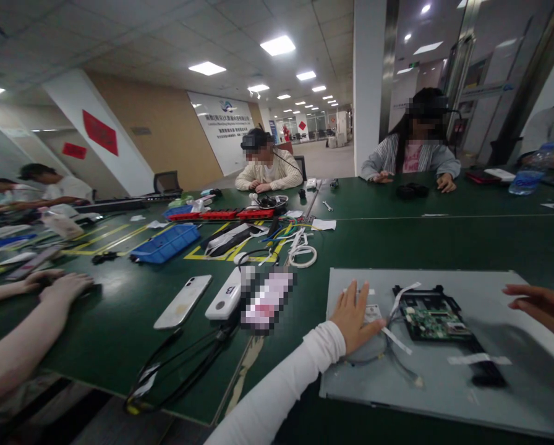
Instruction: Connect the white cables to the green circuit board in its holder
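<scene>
A flat grey metal panel (444, 395) lies on the green table in front of me. Fixed on it is a black frame with a green circuit board (434, 324). My left hand (357, 318) rests spread near the panel's left side, by a white label (372, 313) and thin cables (400, 364) held with white tape (397, 341). Over the panel's right part is my right hand (541, 309), fingers stretched out and apart, holding nothing. A further strip of tape (478, 359) crosses a black piece (488, 374) below the board.
Left of the panel lie a pixelated phone (268, 303), a white power bank (225, 293), a white phone (183, 301) and black cables (188, 364). Farther back are a blue tray (166, 243) and a coiled white cable (302, 254). A co-worker's forearms (36, 334) rest at left; two people sit opposite.
</scene>
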Action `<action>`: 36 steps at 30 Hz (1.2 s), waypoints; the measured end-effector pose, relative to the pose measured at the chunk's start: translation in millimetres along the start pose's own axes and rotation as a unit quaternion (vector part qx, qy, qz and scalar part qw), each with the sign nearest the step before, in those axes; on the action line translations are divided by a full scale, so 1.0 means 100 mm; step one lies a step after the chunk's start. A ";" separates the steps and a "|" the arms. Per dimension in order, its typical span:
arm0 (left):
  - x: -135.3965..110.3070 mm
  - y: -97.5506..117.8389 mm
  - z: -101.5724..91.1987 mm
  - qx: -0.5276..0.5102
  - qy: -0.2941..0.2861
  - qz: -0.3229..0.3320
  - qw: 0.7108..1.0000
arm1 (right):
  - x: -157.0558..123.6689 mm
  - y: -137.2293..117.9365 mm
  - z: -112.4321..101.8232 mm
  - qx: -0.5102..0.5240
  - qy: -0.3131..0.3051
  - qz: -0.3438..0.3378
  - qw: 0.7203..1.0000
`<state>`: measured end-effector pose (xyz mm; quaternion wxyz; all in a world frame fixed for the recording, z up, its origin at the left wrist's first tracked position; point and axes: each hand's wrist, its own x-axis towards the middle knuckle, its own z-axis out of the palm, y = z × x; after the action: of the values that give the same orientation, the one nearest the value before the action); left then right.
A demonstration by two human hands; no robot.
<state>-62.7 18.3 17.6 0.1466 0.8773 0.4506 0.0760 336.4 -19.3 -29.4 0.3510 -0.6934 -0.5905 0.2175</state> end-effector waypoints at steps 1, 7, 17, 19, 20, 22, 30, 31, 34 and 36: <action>0.02 0.00 0.03 -0.002 0.001 -0.006 1.000 | 0.01 -0.01 0.01 -0.001 -0.006 -0.004 1.000; 0.05 0.01 0.09 0.033 0.000 0.003 0.999 | 0.02 -0.12 0.15 -0.014 -0.063 -0.076 0.995; 0.15 -0.01 0.16 0.107 0.021 0.019 0.994 | -0.01 -0.30 0.42 -0.051 -0.096 -0.171 0.979; 0.17 -0.01 0.16 0.112 0.025 0.023 0.993 | 0.04 -0.26 0.46 -0.054 -0.099 -0.185 0.976; 0.18 -0.01 0.15 0.113 0.026 0.022 0.993 | 0.07 -0.25 0.48 -0.055 -0.100 -0.191 0.975; 0.20 -0.01 0.15 0.114 0.023 0.020 0.993 | 0.11 -0.24 0.51 -0.055 -0.099 -0.200 0.973; 0.28 -0.03 0.14 0.104 0.015 0.004 0.994 | 0.18 -0.31 0.61 -0.050 -0.104 -0.213 0.970; 0.28 -0.03 0.15 0.103 0.014 0.000 0.995 | 0.18 -0.32 0.62 -0.049 -0.103 -0.213 0.970; 0.29 -0.03 0.15 0.101 0.012 -0.002 0.995 | 0.19 -0.33 0.63 -0.045 -0.097 -0.213 0.971; 0.29 -0.04 0.15 0.091 0.013 0.005 0.996 | 0.19 -0.34 0.63 -0.044 -0.098 -0.219 0.970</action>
<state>-45.1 41.0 2.5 0.0593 0.8881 0.4534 0.0469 273.1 15.7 -43.4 0.2997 -0.5371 -0.7687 0.1755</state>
